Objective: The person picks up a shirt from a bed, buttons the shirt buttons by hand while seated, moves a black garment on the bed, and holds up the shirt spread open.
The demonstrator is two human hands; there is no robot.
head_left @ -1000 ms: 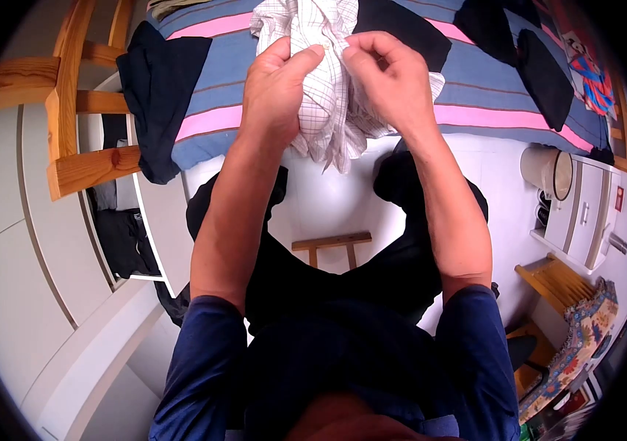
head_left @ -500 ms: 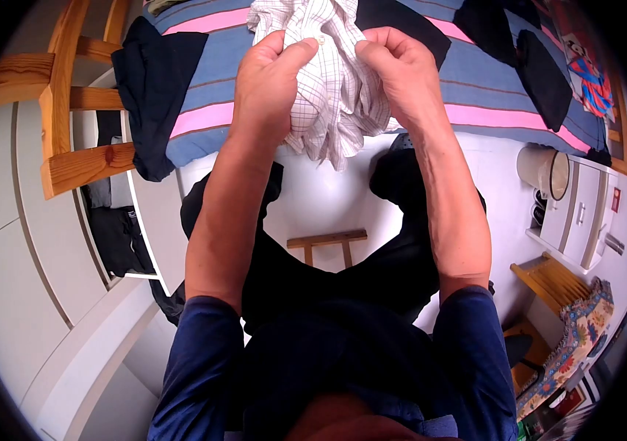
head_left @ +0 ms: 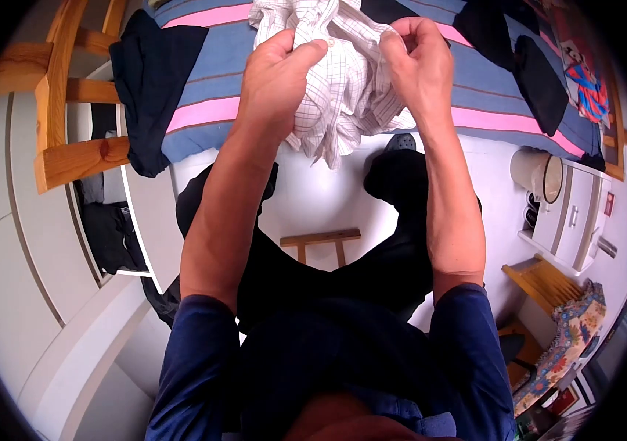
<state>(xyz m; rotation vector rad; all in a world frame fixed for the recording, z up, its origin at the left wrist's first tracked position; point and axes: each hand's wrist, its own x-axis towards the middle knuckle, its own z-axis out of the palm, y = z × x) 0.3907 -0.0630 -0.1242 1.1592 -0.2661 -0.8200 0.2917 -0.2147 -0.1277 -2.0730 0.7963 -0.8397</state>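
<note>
A white shirt with a thin dark check (head_left: 339, 88) is bunched up at the near edge of the bed, its lower folds hanging over the side. My left hand (head_left: 280, 77) pinches the cloth beside a small button (head_left: 330, 43), thumb on top. On the other side, my right hand (head_left: 422, 66) has its thumb and fingers closed on the shirt's right part, pulling the fabric apart from the button side. The fingertips of both hands are partly hidden by cloth and knuckles.
The bed (head_left: 207, 81) has a blue and pink striped cover. Dark garments (head_left: 153, 88) lie at its left corner, with black clothes (head_left: 541, 81) at right. An open drawer (head_left: 111, 235) holds folded clothes. A bin (head_left: 537, 175) stands by a white cabinet (head_left: 574, 213).
My right hand has moved to the right, stretching the shirt's right part outward. My left hand has shifted slightly right and still pinches the cloth.
</note>
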